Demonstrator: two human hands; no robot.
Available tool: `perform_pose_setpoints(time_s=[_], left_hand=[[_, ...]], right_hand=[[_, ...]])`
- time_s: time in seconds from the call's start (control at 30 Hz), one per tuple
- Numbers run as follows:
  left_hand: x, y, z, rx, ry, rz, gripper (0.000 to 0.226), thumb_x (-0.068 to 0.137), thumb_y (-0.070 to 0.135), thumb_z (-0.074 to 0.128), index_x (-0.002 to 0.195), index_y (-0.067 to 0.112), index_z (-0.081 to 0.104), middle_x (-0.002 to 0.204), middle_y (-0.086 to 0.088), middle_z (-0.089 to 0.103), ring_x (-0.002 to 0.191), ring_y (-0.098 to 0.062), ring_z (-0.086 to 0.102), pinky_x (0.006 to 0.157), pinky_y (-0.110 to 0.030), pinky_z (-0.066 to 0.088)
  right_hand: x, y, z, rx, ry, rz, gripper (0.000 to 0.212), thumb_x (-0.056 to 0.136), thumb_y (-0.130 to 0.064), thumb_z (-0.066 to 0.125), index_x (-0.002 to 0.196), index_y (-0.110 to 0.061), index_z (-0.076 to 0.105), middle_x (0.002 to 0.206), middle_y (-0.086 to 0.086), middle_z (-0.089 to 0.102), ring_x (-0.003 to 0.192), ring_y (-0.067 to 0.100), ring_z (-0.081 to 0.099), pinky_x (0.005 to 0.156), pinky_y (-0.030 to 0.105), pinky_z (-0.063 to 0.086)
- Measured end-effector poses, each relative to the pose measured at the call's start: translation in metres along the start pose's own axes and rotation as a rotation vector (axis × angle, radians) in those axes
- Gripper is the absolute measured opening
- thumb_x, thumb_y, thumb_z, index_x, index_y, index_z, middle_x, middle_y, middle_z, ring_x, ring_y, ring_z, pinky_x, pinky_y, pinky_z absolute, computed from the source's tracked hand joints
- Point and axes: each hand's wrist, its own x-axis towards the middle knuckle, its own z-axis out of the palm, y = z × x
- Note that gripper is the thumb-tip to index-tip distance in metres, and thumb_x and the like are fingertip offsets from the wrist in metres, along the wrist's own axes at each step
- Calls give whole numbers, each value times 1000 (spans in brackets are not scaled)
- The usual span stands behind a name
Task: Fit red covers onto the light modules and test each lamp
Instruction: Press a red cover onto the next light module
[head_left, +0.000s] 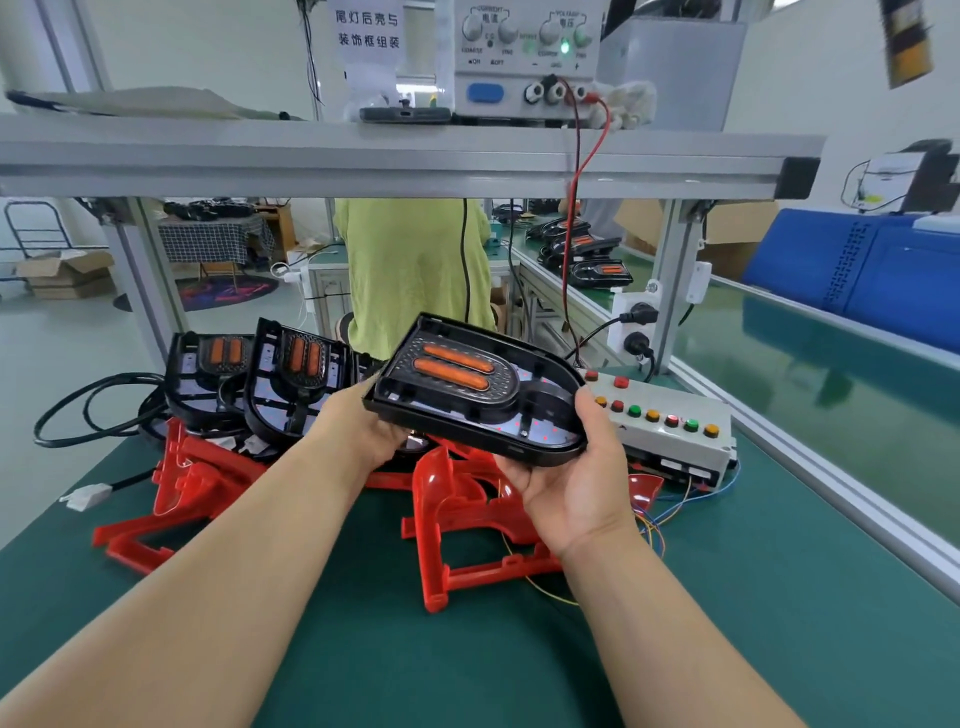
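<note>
A black light module (467, 387) with two orange strips is held tilted above the green bench. My left hand (363, 423) grips its near-left edge from below. My right hand (582, 467) cups its right end, thumb along the rim. No red cover sits on it. Two more black modules (249, 374) lean upright at the back left. Red covers lie on the mat: one below the held module (467, 519), others at the left (182, 493).
A white test box (670, 421) with coloured buttons and loose thin wires stands at the right. A power supply (524, 57) sits on the upper shelf, red lead hanging down. Black cable and a white plug (85, 494) lie left. A person in green stands behind the bench.
</note>
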Motion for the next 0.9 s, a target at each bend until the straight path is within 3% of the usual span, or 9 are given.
perform_pose_setpoints(time_s=[0.13, 0.23, 0.4, 0.47, 0.53, 0.6, 0.73, 0.8, 0.9], left_hand=[[6, -3, -7, 279, 120, 285, 29, 102, 16, 41, 76, 14, 54, 61, -1, 65, 68, -23, 57, 57, -33, 49], [6, 2, -7, 508, 0, 382, 25, 104, 25, 42, 88, 14, 58, 89, -8, 64, 93, -28, 58, 88, -44, 50], [-12, 13, -5, 807, -228, 605, 26, 104, 22, 44, 106, 32, 68, 104, 3, 71, 103, -19, 65, 89, -35, 51], [-21, 19, -3, 782, -291, 554, 25, 103, 25, 47, 109, 29, 70, 107, 4, 72, 107, -20, 65, 93, -37, 52], [-29, 23, -1, 765, -333, 493, 26, 100, 21, 52, 105, 26, 76, 100, -4, 76, 96, -22, 71, 81, -33, 58], [-33, 25, 1, 765, -351, 445, 25, 97, 15, 55, 97, 19, 79, 96, -15, 76, 91, -35, 73, 79, -42, 61], [-42, 27, 5, 735, -452, 307, 33, 91, 9, 52, 108, -17, 62, 112, -41, 60, 92, -52, 56, 89, -65, 40], [-43, 24, 5, 738, -543, 234, 39, 85, 13, 55, 110, -17, 61, 109, -32, 62, 93, -43, 54, 87, -57, 39], [-47, 19, 4, 773, -672, 141, 24, 76, 17, 58, 83, 12, 81, 87, -8, 76, 80, -22, 72, 77, -36, 60]], right_hand=[[2, 1, -3, -2, -2, 19, 40, 98, -45, 48, 99, -16, 75, 98, 10, 77, 81, 22, 75, 58, 30, 61], [4, 3, -6, 34, 8, 39, 45, 96, -46, 48, 86, -19, 82, 98, 8, 77, 82, 21, 75, 56, 31, 60], [4, 1, -10, 147, -4, 71, 37, 80, -44, 60, 88, -15, 82, 104, 10, 76, 87, 24, 75, 61, 32, 60], [3, 1, -10, 168, -17, 94, 38, 78, -44, 62, 91, -14, 82, 108, 11, 75, 90, 26, 75, 67, 35, 60], [2, 1, -9, 166, -27, 118, 41, 77, -44, 63, 99, -14, 81, 115, 12, 73, 98, 28, 73, 82, 41, 58], [1, 1, -9, 190, -55, 125, 50, 79, -42, 63, 118, -12, 73, 126, 14, 69, 114, 32, 67, 97, 47, 52], [-1, 0, -9, 241, -133, 102, 56, 85, -37, 59, 132, -8, 63, 134, 16, 63, 124, 34, 60, 108, 51, 43], [-3, -2, -7, 260, -173, 98, 50, 87, -36, 57, 127, -7, 67, 132, 16, 64, 119, 34, 63, 105, 49, 45], [-4, -2, -5, 235, -208, 103, 54, 92, -37, 52, 133, -3, 61, 138, 19, 60, 127, 35, 57, 112, 51, 39]])
